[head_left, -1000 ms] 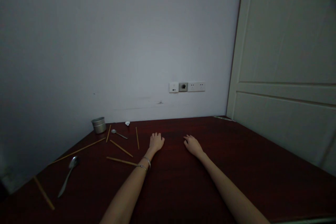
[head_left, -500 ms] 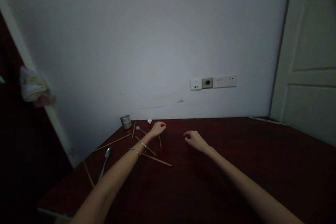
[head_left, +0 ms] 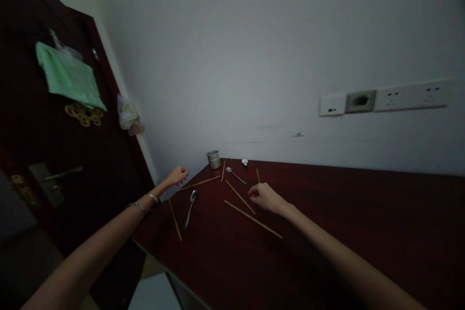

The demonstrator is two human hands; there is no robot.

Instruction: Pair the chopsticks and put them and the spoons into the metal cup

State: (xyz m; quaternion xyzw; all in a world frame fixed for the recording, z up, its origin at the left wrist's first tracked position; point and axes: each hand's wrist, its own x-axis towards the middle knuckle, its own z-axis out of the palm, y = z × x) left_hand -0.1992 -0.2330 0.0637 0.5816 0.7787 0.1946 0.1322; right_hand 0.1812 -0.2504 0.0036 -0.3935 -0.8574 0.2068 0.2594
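Note:
Several wooden chopsticks [head_left: 252,219] lie scattered on the dark red table [head_left: 327,232]. Two metal spoons lie among them, a larger spoon [head_left: 191,207] near the left edge and a small spoon [head_left: 234,174] further back. A small metal cup [head_left: 213,159] stands in the far corner by the wall. My left hand [head_left: 177,176] hovers at the table's left edge, fingers curled, near the end of a chopstick [head_left: 199,183]. My right hand [head_left: 265,197] rests on the table with fingers loosely bent, its fingertips beside a chopstick [head_left: 240,196].
A dark wooden door [head_left: 43,155] with a lever handle [head_left: 54,177] stands left of the table, with a green cloth [head_left: 69,77] and a small bag [head_left: 127,114] hanging on it. A row of wall sockets [head_left: 385,99] sits above the table. A tiny white object [head_left: 244,162] lies by the wall.
The view has swung left, bringing the dark door into sight. My left hand has moved left from the middle chopsticks to the table's left edge. My right hand stays near the chopsticks.

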